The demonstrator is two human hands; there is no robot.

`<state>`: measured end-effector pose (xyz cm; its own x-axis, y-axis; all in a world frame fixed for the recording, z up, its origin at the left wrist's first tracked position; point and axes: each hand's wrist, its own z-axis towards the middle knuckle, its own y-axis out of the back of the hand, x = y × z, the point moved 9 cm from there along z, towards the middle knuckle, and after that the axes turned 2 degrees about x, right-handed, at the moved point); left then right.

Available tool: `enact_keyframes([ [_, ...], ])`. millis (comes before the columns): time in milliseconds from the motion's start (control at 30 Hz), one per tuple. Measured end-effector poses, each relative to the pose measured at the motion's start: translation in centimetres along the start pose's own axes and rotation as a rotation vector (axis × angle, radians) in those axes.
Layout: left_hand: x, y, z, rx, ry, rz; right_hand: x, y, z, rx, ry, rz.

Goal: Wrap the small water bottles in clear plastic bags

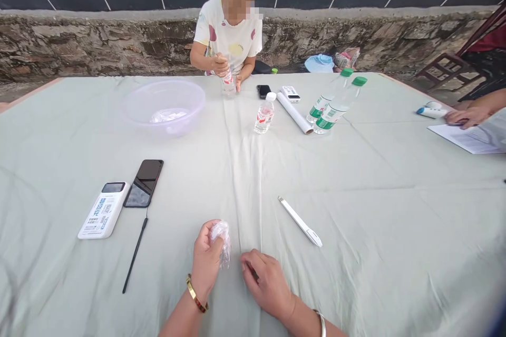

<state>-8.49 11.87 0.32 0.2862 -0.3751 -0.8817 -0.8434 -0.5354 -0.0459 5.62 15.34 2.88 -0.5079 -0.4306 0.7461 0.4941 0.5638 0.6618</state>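
Your left hand point(207, 250) is closed on a small wad of crumpled clear plastic point(220, 239), pinched between thumb and fingers, just above or on the pale green tablecloth point(190, 179), near edge, about centre. Your right hand point(266, 280) sits just beside it, apart from the wad, fingers loosely curled in, knuckles up; the underside is hidden, so can't tell if anything is tucked in there. Gold bracelet point(196, 295) on your left wrist, silver bangle point(322, 322) on your right.

Ahead of your right hand: slim white tool point(300, 221), lying slantwise. On your left: black phone point(144, 184), with a dark strap point(135, 255) trailing toward you, and a white power bank point(103, 210) right next to it.

Farther off, left: translucent purple basin point(196, 105) with clear plastic point(168, 115) in it. Middle: upright white-capped bottle point(264, 116). Right of that, a white roll point(294, 112) lying down, then two green-capped bottles point(334, 110), standing close together.

Across from you, a person in a printed white top point(233, 37) has both hands at another bottle point(228, 84). Far right, someone else's hand point(468, 116) rests by white papers point(466, 139).
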Motion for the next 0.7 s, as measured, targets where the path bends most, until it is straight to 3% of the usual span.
enact_keyframes([
  [167,-0.1,0.9,-0.5,-0.004,0.01,-0.074,0.1,0.3,1.1,-0.012,0.0,0.022],
  [433,-3.4,6.2,1.6,-0.206,-0.044,-0.171,0.7,0.9,0.3,-0.186,0.151,-0.053],
  [600,-3.3,6.6,2.4,-0.203,0.006,-0.202,0.9,0.7,0.2,-0.204,0.196,-0.086],
  [700,-4.8,6.5,3.7,-0.142,0.059,-0.238,0.8,0.8,0.2,-0.191,0.177,-0.062],
])
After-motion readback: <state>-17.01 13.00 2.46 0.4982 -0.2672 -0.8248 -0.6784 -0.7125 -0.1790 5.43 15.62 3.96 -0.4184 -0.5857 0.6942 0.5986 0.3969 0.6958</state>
